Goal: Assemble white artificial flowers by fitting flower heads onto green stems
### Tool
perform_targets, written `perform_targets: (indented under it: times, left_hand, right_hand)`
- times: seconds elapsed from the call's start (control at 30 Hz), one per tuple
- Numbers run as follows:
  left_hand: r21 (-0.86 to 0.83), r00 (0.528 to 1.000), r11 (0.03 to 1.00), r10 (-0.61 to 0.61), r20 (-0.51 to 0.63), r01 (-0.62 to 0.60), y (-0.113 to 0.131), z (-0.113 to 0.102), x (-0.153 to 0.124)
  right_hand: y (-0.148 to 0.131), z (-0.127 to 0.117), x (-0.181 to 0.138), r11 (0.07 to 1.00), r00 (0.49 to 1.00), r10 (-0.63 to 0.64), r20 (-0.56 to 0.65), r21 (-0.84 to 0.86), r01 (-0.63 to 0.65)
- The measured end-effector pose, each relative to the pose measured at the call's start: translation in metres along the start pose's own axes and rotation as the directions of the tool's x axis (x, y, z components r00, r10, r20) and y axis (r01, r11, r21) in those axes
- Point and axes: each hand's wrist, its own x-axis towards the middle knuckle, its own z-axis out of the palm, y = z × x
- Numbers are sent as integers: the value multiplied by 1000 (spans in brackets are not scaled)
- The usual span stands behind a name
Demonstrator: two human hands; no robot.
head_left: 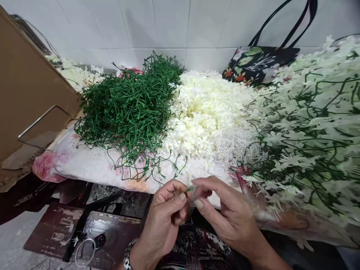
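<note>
Thumb and index finger of my left hand (170, 212) pinch a green plastic stem (189, 189), whose short tip pokes out to the right. My right hand (225, 212) is close by on the other side, its thumb and index fingertips apart around the stem's tip. Something pale and blurred shows between the two hands; I cannot make out what it is. Beyond the left hand lies a tangled heap of green stems (126, 105), a few of them loose along its front edge. White artificial petals (208, 101) are piled in the middle, with thin white stamen-like pieces (236, 144) beside them.
Assembled white flowers on green stems (309, 138) fill the right side. A flowered cloth (95, 165) covers the work surface. At the left stands a cardboard box (30, 71) with a metal wire handle (36, 123). A floral bag (261, 63) leans against the tiled wall (157, 26).
</note>
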Motion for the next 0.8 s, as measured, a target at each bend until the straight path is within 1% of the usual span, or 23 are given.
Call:
perform_targets:
  times: [0.07,0.13,0.2,0.3,0.33,0.37,0.4,0.47,0.53,0.6,0.63,0.7,0.77,0.8]
  left_hand:
    - [91,1000,996,1,11,-2,-5,-2,1]
    - [217,998,975,42,38,-49,-9,-5,3]
    - [311,994,945,80,72,-99,-12,-7,5]
    - [313,996,946,58,71,-78,-15,-8,8]
    - [301,997,951,48,60,-63,-16,-8,9]
    - [292,998,955,44,47,-55,-16,-7,10]
    - [291,998,955,45,34,-53,-16,-7,11]
    - [306,998,950,63,11,-63,-15,-9,12]
    - [336,995,938,95,-5,-88,-13,-11,14]
    - [386,990,914,140,-6,-127,-11,-13,15]
    - [415,986,897,165,1,-151,-11,-14,16]
    - [479,976,855,218,19,-200,-9,-15,16]
    - [535,965,811,262,33,-238,-8,-14,16]
    - [554,962,796,272,35,-245,-7,-13,16]
  right_hand:
    - [1,2,1,999,1000,-28,-2,-31,28]
    - [3,4,-1,994,998,-60,-4,-87,59]
    - [3,3,-4,987,996,-84,27,-135,87]
    - [5,-4,-8,973,989,-100,112,-196,120]
    - [7,-9,-8,959,987,-107,120,-248,134]
    - [9,-14,-7,934,987,-116,114,-326,148]
    - [13,-19,-6,889,988,-128,89,-431,154]
    - [22,-28,-3,734,991,-133,29,-669,119]
    - [31,-33,0,571,996,-71,46,-817,78]
    - [38,-32,2,474,994,-2,105,-876,93]
    - [41,-31,3,449,991,21,130,-887,107]
    - [42,-27,3,431,987,40,155,-894,123]
    - [39,-27,3,451,987,33,156,-884,125]
    - [36,-28,3,484,988,25,154,-866,123]
